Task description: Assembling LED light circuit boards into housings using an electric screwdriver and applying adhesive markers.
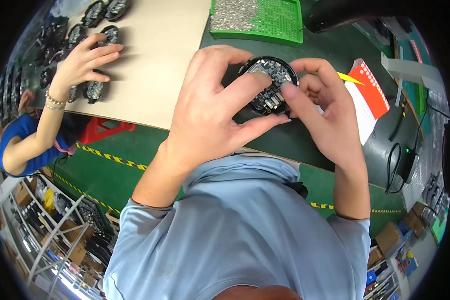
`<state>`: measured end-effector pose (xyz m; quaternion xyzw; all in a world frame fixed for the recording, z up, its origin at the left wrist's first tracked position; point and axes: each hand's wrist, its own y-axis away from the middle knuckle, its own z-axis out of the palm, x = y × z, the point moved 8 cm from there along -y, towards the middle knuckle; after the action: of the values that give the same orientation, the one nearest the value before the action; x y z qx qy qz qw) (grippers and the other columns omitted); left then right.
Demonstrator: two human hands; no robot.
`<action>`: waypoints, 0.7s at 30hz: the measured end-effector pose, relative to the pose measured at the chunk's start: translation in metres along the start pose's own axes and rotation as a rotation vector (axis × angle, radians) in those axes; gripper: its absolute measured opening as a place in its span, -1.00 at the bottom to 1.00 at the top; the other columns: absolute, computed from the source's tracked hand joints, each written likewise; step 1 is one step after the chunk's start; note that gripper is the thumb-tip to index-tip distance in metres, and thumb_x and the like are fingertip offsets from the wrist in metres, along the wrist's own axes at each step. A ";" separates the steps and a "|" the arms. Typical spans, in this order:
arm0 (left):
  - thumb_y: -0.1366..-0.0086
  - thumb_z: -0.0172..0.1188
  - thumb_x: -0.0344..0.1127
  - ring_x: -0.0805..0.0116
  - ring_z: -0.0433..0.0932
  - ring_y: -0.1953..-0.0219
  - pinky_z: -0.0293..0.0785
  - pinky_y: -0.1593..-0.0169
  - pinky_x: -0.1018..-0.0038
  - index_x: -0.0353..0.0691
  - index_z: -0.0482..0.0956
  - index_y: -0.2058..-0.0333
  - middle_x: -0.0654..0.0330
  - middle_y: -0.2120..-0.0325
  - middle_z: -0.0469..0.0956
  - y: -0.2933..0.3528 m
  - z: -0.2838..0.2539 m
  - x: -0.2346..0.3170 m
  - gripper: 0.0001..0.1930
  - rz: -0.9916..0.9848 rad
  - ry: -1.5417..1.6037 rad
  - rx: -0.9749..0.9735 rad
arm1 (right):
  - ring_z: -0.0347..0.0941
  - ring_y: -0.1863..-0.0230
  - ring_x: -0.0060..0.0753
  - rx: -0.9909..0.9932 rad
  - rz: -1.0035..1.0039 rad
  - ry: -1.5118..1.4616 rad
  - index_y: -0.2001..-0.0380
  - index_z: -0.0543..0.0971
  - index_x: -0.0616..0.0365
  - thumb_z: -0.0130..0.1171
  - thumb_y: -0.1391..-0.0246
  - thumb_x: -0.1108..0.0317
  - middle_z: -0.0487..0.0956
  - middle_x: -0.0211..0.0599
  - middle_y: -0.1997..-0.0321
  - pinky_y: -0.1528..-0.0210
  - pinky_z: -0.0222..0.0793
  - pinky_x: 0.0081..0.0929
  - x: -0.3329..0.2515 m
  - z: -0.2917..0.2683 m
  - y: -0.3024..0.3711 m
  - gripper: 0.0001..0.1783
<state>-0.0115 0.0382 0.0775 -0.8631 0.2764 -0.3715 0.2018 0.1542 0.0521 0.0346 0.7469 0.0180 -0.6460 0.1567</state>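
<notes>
Between my two hands, above the dark green table, is a round black housing (273,101) with a circuit board inside it. My left hand (220,100) grips its left side, fingers behind the far rim, one finger lying over the board and the thumb along the near edge. From the other side my right hand (325,100) holds the rim, its thumb pressed on the board's right part and its fingers curled behind. The housing is tilted so that the board faces up toward me. Its underside is hidden.
Beyond my hands lies a green tray (280,22) of small metal pins. A red and white notebook (367,100) with a yellow pen is at the right, near a black cable (394,167). At left, a co-worker's hand (82,62) reaches over similar round housings (93,90) on a beige mat (155,60).
</notes>
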 end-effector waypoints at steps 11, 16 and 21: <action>-0.42 0.20 -0.38 0.38 0.55 -0.01 0.48 -0.10 0.42 -0.31 0.29 -0.30 0.05 0.02 0.57 0.022 0.044 -0.022 -0.47 -0.815 1.255 -0.044 | 0.38 0.39 -0.80 -0.048 -0.042 0.116 0.04 0.54 0.28 0.27 -0.23 0.54 0.53 -0.55 0.39 0.34 0.24 -0.77 -0.012 -0.013 0.010 -0.75; -0.49 -0.02 -0.33 0.16 0.63 -0.03 0.67 -0.02 0.26 -0.45 0.36 -0.24 -0.07 -0.01 0.56 0.025 0.075 -0.002 -0.56 -1.010 1.666 -0.325 | 0.40 0.37 -0.78 -0.092 -0.039 0.135 0.03 0.55 0.30 0.27 -0.24 0.54 0.55 -0.52 0.38 0.29 0.29 -0.72 -0.015 -0.011 0.012 -0.75; -0.51 -0.04 -0.31 0.14 0.71 0.21 0.72 0.23 0.32 -0.45 0.42 -0.14 -0.10 0.07 0.62 0.025 0.077 -0.009 -0.63 -0.945 1.460 -0.353 | 0.44 0.35 -0.75 -0.035 -0.090 0.305 0.00 0.57 0.28 0.25 -0.26 0.52 0.55 -0.52 0.37 0.24 0.33 -0.71 -0.029 -0.023 0.007 -0.75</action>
<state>0.0333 0.0356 0.0097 -0.4531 0.0040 -0.8259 -0.3354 0.1730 0.0566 0.0667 0.8320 0.0862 -0.5309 0.1360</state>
